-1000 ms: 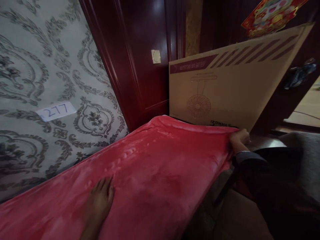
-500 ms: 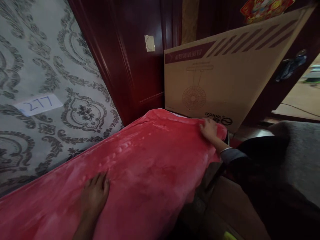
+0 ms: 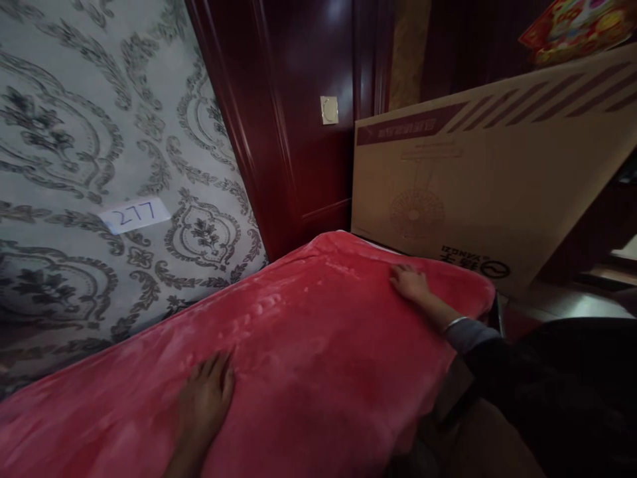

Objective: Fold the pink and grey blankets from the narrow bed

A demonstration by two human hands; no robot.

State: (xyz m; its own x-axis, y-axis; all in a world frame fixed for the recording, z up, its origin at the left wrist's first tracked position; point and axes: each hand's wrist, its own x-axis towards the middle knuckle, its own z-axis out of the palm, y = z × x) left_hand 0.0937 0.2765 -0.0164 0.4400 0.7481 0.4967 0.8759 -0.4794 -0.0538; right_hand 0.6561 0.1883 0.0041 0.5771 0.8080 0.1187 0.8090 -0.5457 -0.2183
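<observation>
A plush red cloth [image 3: 303, 345] covers a long flat surface along the wall, with small creases and lighter streaks in its pile. On its near left part my left hand [image 3: 209, 388] lies palm down, fingers stretched out. Toward the far right end, my right hand [image 3: 409, 282] rests on the cloth with its fingers apart and slightly bent, a little inside the far edge. Neither hand grips the fabric. The cloth hangs down over the near right side. What lies beneath it is mostly hidden.
A large cardboard box [image 3: 488, 172] printed with a fan stands just beyond the cloth's far end. Patterned wallpaper [image 3: 204, 232] with a paper marked 277 [image 3: 137, 214] borders the left. Behind are dark red panelling [image 3: 298, 159] and a switch plate [image 3: 329, 110].
My right hand has moved left and inward over the cloth, away from the far right corner, which now shows smoother. My left hand stays flat. The view has turned slightly left.
</observation>
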